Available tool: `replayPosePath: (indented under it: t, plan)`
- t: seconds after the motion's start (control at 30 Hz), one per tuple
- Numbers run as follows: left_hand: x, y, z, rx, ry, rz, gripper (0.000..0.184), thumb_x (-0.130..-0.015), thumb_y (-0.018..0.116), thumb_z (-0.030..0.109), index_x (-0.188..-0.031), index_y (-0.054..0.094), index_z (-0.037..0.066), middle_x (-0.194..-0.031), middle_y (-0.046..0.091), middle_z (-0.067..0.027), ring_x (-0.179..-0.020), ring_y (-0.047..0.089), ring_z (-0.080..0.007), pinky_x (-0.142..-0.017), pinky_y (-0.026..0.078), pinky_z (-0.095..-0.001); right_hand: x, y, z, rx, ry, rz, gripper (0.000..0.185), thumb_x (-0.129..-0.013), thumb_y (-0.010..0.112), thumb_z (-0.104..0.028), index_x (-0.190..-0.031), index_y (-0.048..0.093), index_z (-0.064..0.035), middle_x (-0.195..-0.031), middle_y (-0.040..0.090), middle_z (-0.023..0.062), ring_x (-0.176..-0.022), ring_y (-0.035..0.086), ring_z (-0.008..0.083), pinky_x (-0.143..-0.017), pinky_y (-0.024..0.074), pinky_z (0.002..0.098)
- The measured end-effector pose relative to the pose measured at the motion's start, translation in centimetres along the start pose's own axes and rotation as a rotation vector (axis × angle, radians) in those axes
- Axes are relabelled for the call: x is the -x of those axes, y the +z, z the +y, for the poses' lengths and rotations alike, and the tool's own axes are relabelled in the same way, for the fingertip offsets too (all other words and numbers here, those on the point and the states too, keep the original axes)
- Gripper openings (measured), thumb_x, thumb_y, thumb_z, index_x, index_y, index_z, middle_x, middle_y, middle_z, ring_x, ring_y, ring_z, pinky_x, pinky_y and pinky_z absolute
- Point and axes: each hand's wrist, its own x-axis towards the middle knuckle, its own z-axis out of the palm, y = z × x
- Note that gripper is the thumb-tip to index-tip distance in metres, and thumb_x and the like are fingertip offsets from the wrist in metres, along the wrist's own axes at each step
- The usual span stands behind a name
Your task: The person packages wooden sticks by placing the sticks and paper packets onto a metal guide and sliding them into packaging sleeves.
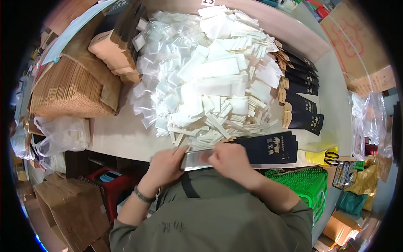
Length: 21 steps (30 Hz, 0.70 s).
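A flat clear plastic packet (191, 160) lies at the table's front edge, with a reddish patch visible near its right end. My left hand (167, 164) is closed on the packet's left end. Curled over the other end is my right hand (230, 160), its fingers closed and slightly blurred; what they pinch is hidden. Just right of that hand, a stack of dark printed paper sleeves (268, 149) lies partly behind it. Beyond both hands spreads a big heap of white paper packets (214, 86), with small clear plastic packets (168, 98) on its left side.
More dark sleeves (302, 110) with tan ends line the right. A yellow holder (315, 157) with black-handled scissors (331, 158) sits at the front right corner. Brown card stock (71, 90) and a stack of tan-edged sleeves (111, 52) stand left. A green crate (304, 182) is below.
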Motion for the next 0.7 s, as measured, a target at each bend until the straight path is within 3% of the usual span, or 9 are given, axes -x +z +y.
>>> replayPosePath:
  t: [0.1, 0.17, 0.23, 0.3, 0.33, 0.47, 0.57, 0.6, 0.7]
  plan:
    - [-1.5, -0.6, 0.6, 0.051, 0.094, 0.013, 0.073, -0.074, 0.088, 0.028, -0.137, 0.058, 0.005, -0.109, 0.066, -0.0147, -0.101, 0.066, -0.0359, -0.086, 0.054, -0.0437, -1.1, 0.6, -2.5, -0.121, -0.110, 0.056, 0.017, -0.082, 0.073, -0.016, -0.082, 0.063, -0.0036, -0.074, 0.065, 0.0174, -0.072, 0.066, 0.0392, -0.064, 0.0534, 0.0462]
    - [-1.9, -1.1, 0.1, 0.082, 0.182, 0.109, 0.072, -0.075, 0.089, 0.032, -0.135, 0.059, 0.005, -0.118, 0.065, -0.0153, -0.107, 0.064, -0.0363, -0.092, 0.052, -0.0434, -2.8, -1.4, -2.4, 0.107, -0.194, 0.307, 0.022, -0.083, 0.076, -0.018, -0.087, 0.061, -0.0037, -0.083, 0.065, 0.0178, -0.081, 0.066, 0.0387, -0.068, 0.0534, 0.0456]
    - [-1.6, -1.1, -0.5, 0.100, 0.260, 0.245, 0.067, -0.077, 0.087, 0.036, -0.129, 0.060, 0.005, -0.124, 0.063, -0.0142, -0.111, 0.063, -0.0347, -0.097, 0.050, -0.0426, -4.1, -2.6, 0.0, 0.124, -0.096, 0.227, 0.025, -0.085, 0.077, -0.018, -0.097, 0.059, -0.0043, -0.090, 0.066, 0.0163, -0.086, 0.065, 0.0379, -0.075, 0.0527, 0.0458]
    - [-1.3, -0.5, -3.1, 0.081, 0.128, 0.350, 0.050, -0.083, 0.083, 0.033, -0.121, 0.067, 0.005, -0.116, 0.068, -0.0140, -0.105, 0.066, -0.0337, -0.091, 0.053, -0.0414, -5.1, -2.2, 2.2, 0.083, 0.073, 0.087, 0.024, -0.087, 0.076, -0.015, -0.100, 0.059, -0.0047, -0.092, 0.067, 0.0158, -0.087, 0.066, 0.0379, -0.077, 0.0524, 0.0465]
    - [-0.9, -0.6, -4.5, 0.059, 0.055, 0.412, 0.045, -0.084, 0.082, 0.031, -0.119, 0.068, 0.005, -0.111, 0.069, -0.0135, -0.100, 0.067, -0.0329, -0.088, 0.054, -0.0407, -4.7, -2.4, 1.9, 0.029, 0.018, 0.145, 0.026, -0.088, 0.075, -0.012, -0.108, 0.062, -0.0041, -0.093, 0.068, 0.0153, -0.088, 0.067, 0.0370, -0.078, 0.0525, 0.0468]
    - [0.0, -1.9, -8.2, 0.203, -0.307, 0.569, 0.029, -0.089, 0.078, 0.024, -0.111, 0.072, 0.005, -0.093, 0.071, -0.0121, -0.083, 0.070, -0.0299, -0.074, 0.057, -0.0376, -4.0, -4.9, 1.4, 0.103, -0.213, 0.248, 0.015, -0.087, 0.073, -0.013, -0.099, 0.070, -0.0053, -0.090, 0.066, 0.0155, -0.090, 0.066, 0.0368, -0.077, 0.0517, 0.0482]
    - [-3.1, -2.9, -8.1, 0.221, -0.427, 0.638, 0.027, -0.090, 0.076, 0.021, -0.112, 0.072, 0.006, -0.091, 0.072, -0.0119, -0.077, 0.070, -0.0277, -0.069, 0.056, -0.0352, -6.8, -8.1, 1.0, 0.214, -0.289, 0.345, 0.013, -0.082, 0.076, -0.014, -0.091, 0.072, -0.0062, -0.093, 0.065, 0.0139, -0.091, 0.065, 0.0353, -0.077, 0.0521, 0.0461]
    - [-4.9, -3.6, -7.7, 0.264, -0.447, 0.644, 0.028, -0.090, 0.077, 0.028, -0.107, 0.071, 0.006, -0.092, 0.072, -0.0123, -0.082, 0.071, -0.0300, -0.071, 0.056, -0.0389, -8.2, -8.5, 0.5, 0.338, -0.362, 0.432, 0.016, -0.081, 0.073, -0.012, -0.093, 0.070, -0.0040, -0.090, 0.062, 0.0134, -0.090, 0.064, 0.0338, -0.077, 0.0519, 0.0446]
    - [-10.0, -3.9, -6.8, 0.135, -0.488, 0.559, 0.031, -0.087, 0.079, 0.034, -0.099, 0.069, 0.007, -0.092, 0.072, -0.0126, -0.085, 0.071, -0.0325, -0.074, 0.055, -0.0428, -12.3, -7.9, 2.6, 0.574, -0.515, 0.337, 0.009, -0.082, 0.066, -0.007, -0.090, 0.064, -0.0024, -0.087, 0.060, 0.0119, -0.087, 0.064, 0.0316, -0.075, 0.0528, 0.0424]
